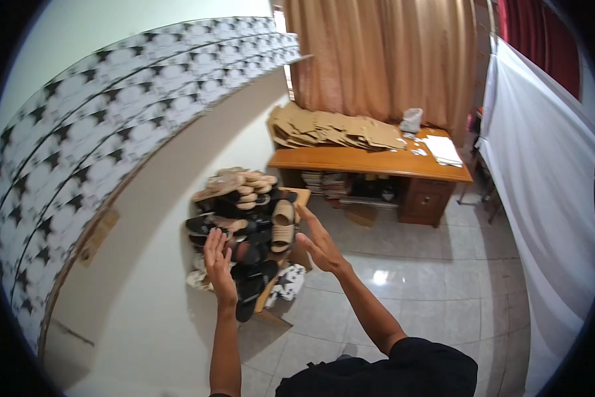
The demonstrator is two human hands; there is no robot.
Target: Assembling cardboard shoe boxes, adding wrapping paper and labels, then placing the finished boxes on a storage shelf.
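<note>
Both my arms reach forward over a heap of sandals and slippers [247, 248] piled on a small wooden table [269, 296] against the left wall. My left hand [219, 264] is at the heap's near left side, fingers stretched out, holding nothing. On the other side, my right hand [320, 243] is held out with straight fingers and thumb apart, also holding nothing. Nearest to it is a pair of tan slippers [283, 225] at the heap's right edge. Black sandals [254, 281] lie at the near end. Whether either hand touches the footwear I cannot tell.
A wooden desk [370, 161] at the back bears flat brown cardboard pieces [330, 129], white papers [443, 150] and a whitish bag [411, 120]. A white cloth [536, 152] hangs along the right. A star-patterned panel [138, 99] runs along the left wall above tiled floor [403, 284].
</note>
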